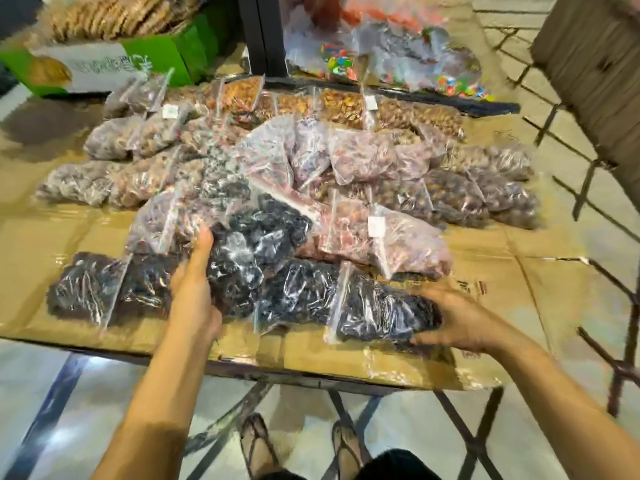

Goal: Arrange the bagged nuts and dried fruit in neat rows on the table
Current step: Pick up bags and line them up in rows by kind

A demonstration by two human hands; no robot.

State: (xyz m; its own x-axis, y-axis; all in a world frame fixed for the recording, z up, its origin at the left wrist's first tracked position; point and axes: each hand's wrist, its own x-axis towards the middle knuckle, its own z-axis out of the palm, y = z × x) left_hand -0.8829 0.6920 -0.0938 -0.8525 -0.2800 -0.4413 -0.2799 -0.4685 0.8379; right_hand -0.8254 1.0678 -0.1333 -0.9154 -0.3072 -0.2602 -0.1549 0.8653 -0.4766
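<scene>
Head view: left hand (194,289) fingers grasp a dark fruit bag (249,251); right hand (460,320) fingers hold the front row's end bag (381,313). Outer rows on the desk (554,289) look neat; the middle heap (311,161) remains unsorted.

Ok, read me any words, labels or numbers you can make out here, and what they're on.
Nothing is legible.
Green box: print on its white panel, too blurred.
White stickers on bags: no text readable.
Cardboard sheet: red and black print near the right hand, too blurred.
</scene>
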